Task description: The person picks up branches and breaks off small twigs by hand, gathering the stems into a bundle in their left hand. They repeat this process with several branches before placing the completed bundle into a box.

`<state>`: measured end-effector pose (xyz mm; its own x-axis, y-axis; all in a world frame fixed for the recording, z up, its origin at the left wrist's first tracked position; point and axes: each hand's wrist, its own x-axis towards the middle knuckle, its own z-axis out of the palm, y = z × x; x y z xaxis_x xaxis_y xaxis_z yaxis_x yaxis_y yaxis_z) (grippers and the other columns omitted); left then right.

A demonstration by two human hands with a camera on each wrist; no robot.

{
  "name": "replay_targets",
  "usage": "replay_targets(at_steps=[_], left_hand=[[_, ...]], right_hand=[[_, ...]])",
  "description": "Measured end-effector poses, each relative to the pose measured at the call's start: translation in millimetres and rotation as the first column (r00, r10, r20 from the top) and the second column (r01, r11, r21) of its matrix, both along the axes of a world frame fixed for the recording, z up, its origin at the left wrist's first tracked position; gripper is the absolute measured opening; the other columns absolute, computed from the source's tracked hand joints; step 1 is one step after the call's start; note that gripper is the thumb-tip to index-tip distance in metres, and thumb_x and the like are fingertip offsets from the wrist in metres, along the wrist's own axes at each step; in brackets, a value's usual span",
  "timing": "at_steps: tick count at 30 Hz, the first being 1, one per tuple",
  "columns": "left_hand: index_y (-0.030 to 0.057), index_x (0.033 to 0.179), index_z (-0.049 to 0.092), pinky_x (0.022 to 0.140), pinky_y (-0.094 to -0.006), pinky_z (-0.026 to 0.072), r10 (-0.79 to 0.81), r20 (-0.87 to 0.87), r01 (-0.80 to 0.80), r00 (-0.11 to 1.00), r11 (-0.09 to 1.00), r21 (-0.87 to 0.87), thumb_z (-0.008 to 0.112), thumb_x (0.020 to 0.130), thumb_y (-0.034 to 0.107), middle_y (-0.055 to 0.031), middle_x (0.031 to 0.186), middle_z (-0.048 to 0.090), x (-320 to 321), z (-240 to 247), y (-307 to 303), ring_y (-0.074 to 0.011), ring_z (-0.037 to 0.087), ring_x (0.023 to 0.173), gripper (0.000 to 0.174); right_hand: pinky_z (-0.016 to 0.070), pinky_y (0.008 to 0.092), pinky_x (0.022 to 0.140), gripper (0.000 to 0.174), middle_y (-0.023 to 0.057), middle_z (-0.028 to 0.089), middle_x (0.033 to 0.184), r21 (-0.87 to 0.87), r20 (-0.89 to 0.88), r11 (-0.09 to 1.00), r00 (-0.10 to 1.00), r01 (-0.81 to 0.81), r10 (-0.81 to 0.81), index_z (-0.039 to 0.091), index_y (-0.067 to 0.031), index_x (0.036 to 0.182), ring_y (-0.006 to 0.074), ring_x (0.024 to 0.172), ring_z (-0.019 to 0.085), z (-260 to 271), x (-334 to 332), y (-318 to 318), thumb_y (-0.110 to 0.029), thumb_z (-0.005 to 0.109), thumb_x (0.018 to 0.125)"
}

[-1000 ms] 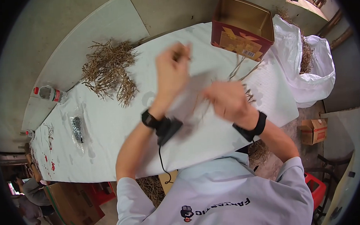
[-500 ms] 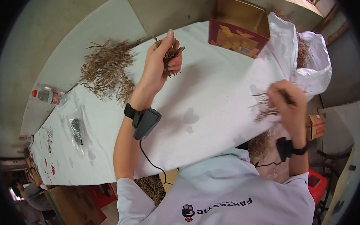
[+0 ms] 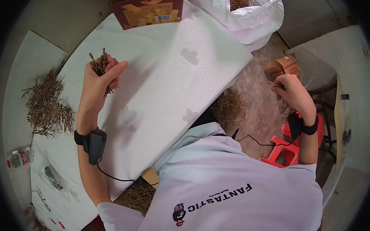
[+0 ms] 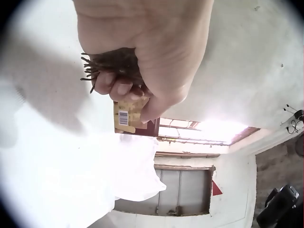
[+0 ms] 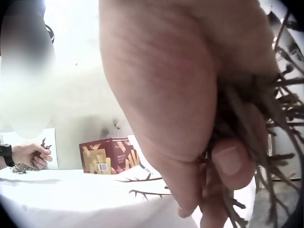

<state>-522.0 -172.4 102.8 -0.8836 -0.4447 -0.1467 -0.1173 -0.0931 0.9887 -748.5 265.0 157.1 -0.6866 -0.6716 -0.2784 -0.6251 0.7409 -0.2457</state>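
In the head view my left hand [image 3: 96, 88] is raised over the white-covered table [image 3: 162, 79], its fingers curled round a bunch of short dry twigs [image 3: 99, 66]. The left wrist view shows the cut twig ends [image 4: 89, 69] sticking out past the fingers. My right hand [image 3: 295, 95] is out beyond the table's right edge, over the floor. It grips a looser, branching bunch of twigs [image 5: 259, 137], which spreads out on both sides of the fingers in the right wrist view. A pile of the same twigs [image 3: 48, 105] lies at the table's left edge.
A dark red box [image 3: 151, 13] stands at the table's far side, beside a white sack [image 3: 261, 23] holding twigs. More twigs [image 3: 230, 107] lie on the floor, near a red stool [image 3: 277, 152] and a cardboard box [image 3: 286, 63]. A bottle [image 3: 17, 159] and plastic packet [image 3: 52, 178] lie left.
The hands were close together over the table, then parted. My right hand carried its twigs rightward off the table; my left kept its bunch. The head view has turned right.
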Motion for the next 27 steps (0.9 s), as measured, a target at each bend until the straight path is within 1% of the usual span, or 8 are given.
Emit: replay_targets(at_steps=[5,7,8,11,13,19,23,27], left_hand=[[0.0127,0.067,0.041,0.050,-0.0220,0.0307,0.002,-0.011,-0.002,1.000,1.000,-0.021,0.079,0.085,0.012,0.0048,0.066,0.049,1,6,9,-0.0037,0.043,0.057,0.041],[0.0127,0.067,0.041,0.049,-0.0217,0.0307,-0.001,-0.017,0.000,1.000,0.999,-0.039,0.079,0.084,0.012,0.0048,0.067,0.049,0,13,18,-0.0034,0.043,0.058,0.041],[0.0123,0.067,0.042,0.050,-0.0212,0.0313,-0.007,-0.026,0.004,1.000,0.996,-0.087,0.079,0.083,0.011,0.0046,0.068,0.050,0,17,24,-0.0030,0.044,0.059,0.041],[0.0116,0.067,0.042,0.051,-0.0203,0.0325,0.017,-0.038,-0.025,0.999,0.978,-0.207,0.080,0.082,0.009,0.0041,0.070,0.052,3,27,35,-0.0022,0.044,0.060,0.041],[0.0098,0.066,0.042,0.054,-0.0196,0.0353,-0.134,-0.211,0.084,0.968,0.969,-0.231,0.081,0.080,0.006,0.0011,0.076,0.060,4,25,35,-0.0016,0.045,0.062,0.041],[0.0078,0.066,0.041,0.059,-0.0221,0.0434,-0.028,-0.201,-0.026,0.979,0.966,-0.258,0.079,0.080,0.003,-0.0055,0.082,0.068,3,24,25,-0.0044,0.052,0.068,0.041],[0.0075,0.066,0.040,0.061,-0.0240,0.0461,0.073,-0.208,-0.117,0.975,0.971,-0.209,0.076,0.082,0.001,-0.0069,0.081,0.069,10,14,0,-0.0065,0.056,0.070,0.040],[0.0077,0.064,0.039,0.059,-0.0243,0.0460,0.145,-0.193,-0.190,0.971,0.951,-0.244,0.073,0.084,0.001,-0.0073,0.080,0.069,17,14,-24,-0.0072,0.059,0.071,0.040]], right_hand=[[0.0446,0.0251,0.058,0.014,0.0012,0.059,0.073,-0.303,0.225,0.948,0.974,0.097,-0.028,0.063,0.0042,0.092,0.0100,0.063,0.057,17,11,-41,-0.009,0.063,0.096],[0.0445,0.0249,0.060,0.021,0.0005,0.058,0.077,-0.457,0.615,0.849,0.784,0.264,0.088,0.062,0.0018,0.097,0.0099,0.065,0.057,26,18,-68,-0.018,0.057,0.101],[0.0445,0.0249,0.060,0.021,0.0005,0.058,0.077,-0.469,0.610,0.846,0.786,0.255,0.101,0.062,0.0018,0.097,0.0099,0.065,0.057,28,21,-83,-0.018,0.057,0.101],[0.0444,0.0234,0.061,0.027,0.0006,0.060,0.081,-0.550,0.805,0.747,0.477,0.373,0.354,0.063,-0.0010,0.102,0.0092,0.070,0.059,31,27,-138,-0.026,0.052,0.105],[0.0451,0.0235,0.062,0.028,0.0012,0.061,0.083,-0.584,0.795,0.737,0.424,0.339,0.434,0.063,-0.0016,0.104,0.0095,0.072,0.060,24,31,-181,-0.027,0.051,0.105],[0.0497,0.0241,0.067,0.030,0.0047,0.064,0.099,-0.613,0.790,0.778,0.088,0.135,0.607,0.062,-0.0031,0.112,0.0117,0.084,0.063,-10,35,-286,-0.030,0.050,0.106],[0.0506,0.0246,0.071,0.032,0.0069,0.066,0.101,-0.644,0.753,0.741,0.329,0.192,0.570,0.061,-0.0024,0.115,0.0124,0.085,0.064,-21,50,-314,-0.031,0.052,0.105],[0.0490,0.0218,0.072,0.033,0.0073,0.069,0.097,-0.604,0.779,0.781,0.326,0.161,0.535,0.061,-0.0026,0.119,0.0112,0.085,0.064,-38,40,-321,-0.031,0.054,0.103]])
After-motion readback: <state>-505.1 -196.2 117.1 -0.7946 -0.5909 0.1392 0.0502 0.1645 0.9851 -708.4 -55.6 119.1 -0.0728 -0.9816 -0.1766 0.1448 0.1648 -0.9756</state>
